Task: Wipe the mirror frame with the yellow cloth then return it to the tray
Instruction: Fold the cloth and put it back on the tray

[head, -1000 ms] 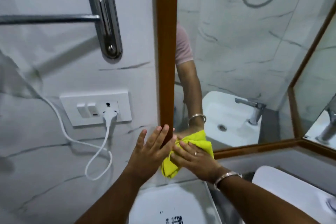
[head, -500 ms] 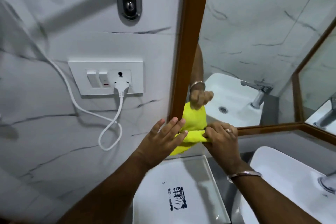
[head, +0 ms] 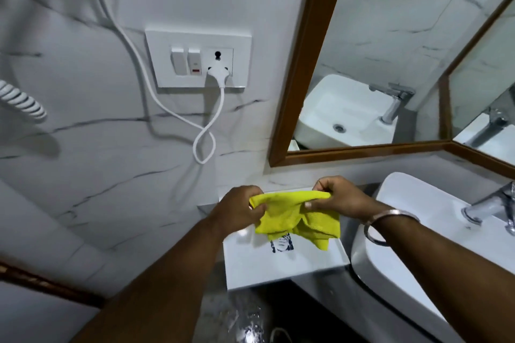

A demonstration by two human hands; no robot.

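Our left hand [head: 239, 210] and right hand [head: 338, 199] each pinch one yellow cloth [head: 295, 217], stretched above one white tray [head: 284, 264].

My left hand [head: 239, 210] and right hand [head: 338, 200] pinch the yellow cloth [head: 295, 216] above the white tray [head: 284, 267], below the mirror frame [head: 301, 64].

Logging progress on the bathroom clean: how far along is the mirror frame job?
Wiping looks over: both hands are off the mirror frame. The left hand and right hand hold the yellow cloth stretched above the white tray. Left: laying it down and letting go.
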